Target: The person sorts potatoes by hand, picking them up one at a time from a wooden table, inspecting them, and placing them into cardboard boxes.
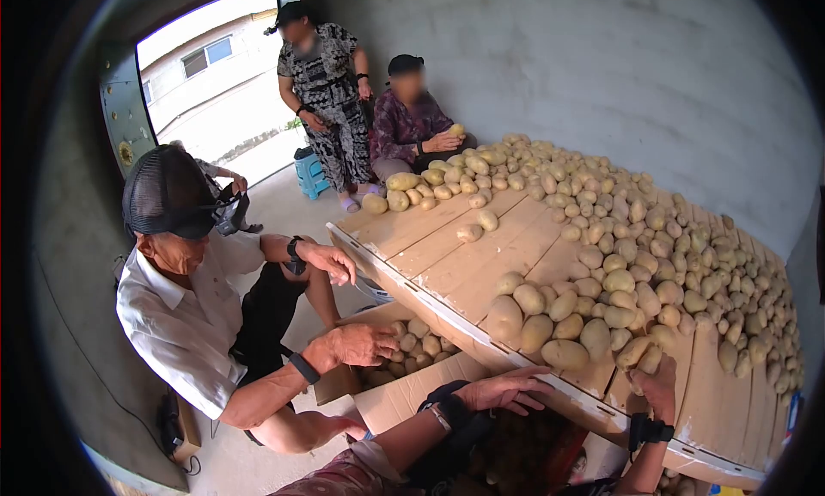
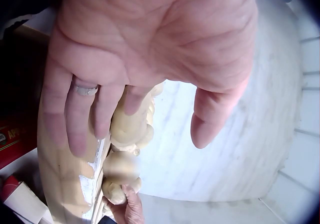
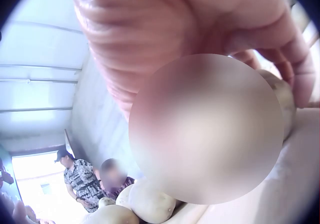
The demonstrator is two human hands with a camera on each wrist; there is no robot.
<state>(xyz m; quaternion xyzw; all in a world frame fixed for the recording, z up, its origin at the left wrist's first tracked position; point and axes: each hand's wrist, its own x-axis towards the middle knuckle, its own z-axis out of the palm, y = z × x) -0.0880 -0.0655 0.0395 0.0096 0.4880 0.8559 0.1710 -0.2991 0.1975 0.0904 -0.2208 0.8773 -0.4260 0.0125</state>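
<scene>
My right hand (image 1: 657, 388) is at the near edge of the wooden platform (image 1: 464, 264), its fingers curled round a potato (image 1: 650, 361). Another potato (image 1: 633, 352) lies right beside it at the pile's edge. In the right wrist view a blurred disc covers much of the grip, and part of a potato (image 3: 286, 101) shows by the fingers. My left hand (image 1: 514, 388) hovers near the platform's front rail, fingers extended and nothing in it. Its bare palm (image 2: 150, 38) and a ring (image 2: 86, 90) show in the left wrist view.
Potatoes (image 1: 670, 255) are heaped across the platform. A person in a white shirt (image 1: 189, 315) reaches into a cardboard box (image 1: 421, 397) of potatoes at left. Behind, a seated person (image 1: 408, 122) holds a potato and another person (image 1: 322, 92) stands. A dark container of potatoes sits below my hands.
</scene>
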